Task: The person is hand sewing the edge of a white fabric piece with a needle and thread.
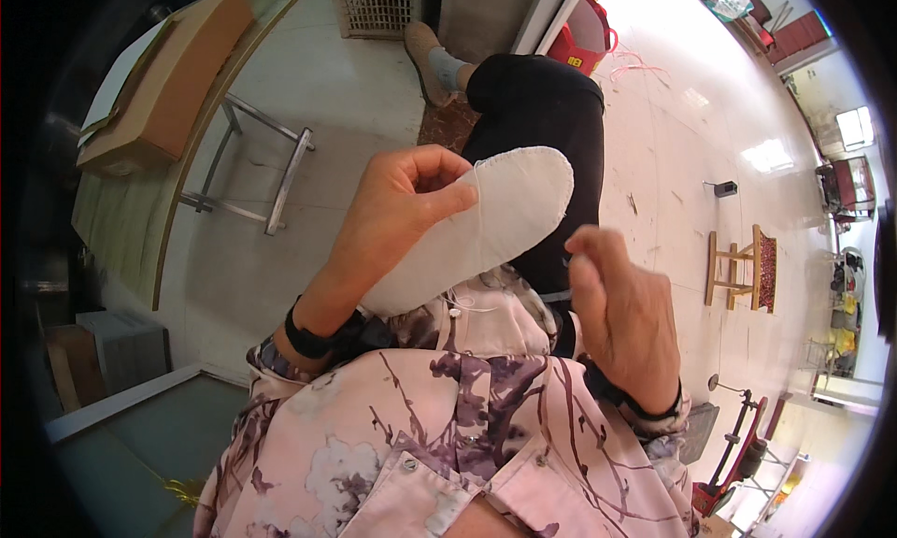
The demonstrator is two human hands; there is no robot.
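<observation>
A white insole (514, 206) with a stitched, slightly ragged rim lies slanted above my lap. My left hand (392, 211) grips it by its far left edge, thumb on top and fingers curled beneath. A fine white thread (479, 225) runs across its face from near my left fingertips, and loose white strands (470, 304) hang by its near edge. My right hand (624, 314) is raised to the right of the insole, apart from it. Its fingers are closed in a pinch, slightly blurred, and whatever they hold is too small to name.
On the left a cardboard box (182, 80) stands on a wooden table (126, 225), with a metal-framed stool (280, 183) beside it. A grey crate (378, 13) and a red bucket (581, 38) are ahead. A small wooden stool (738, 269) is on the right.
</observation>
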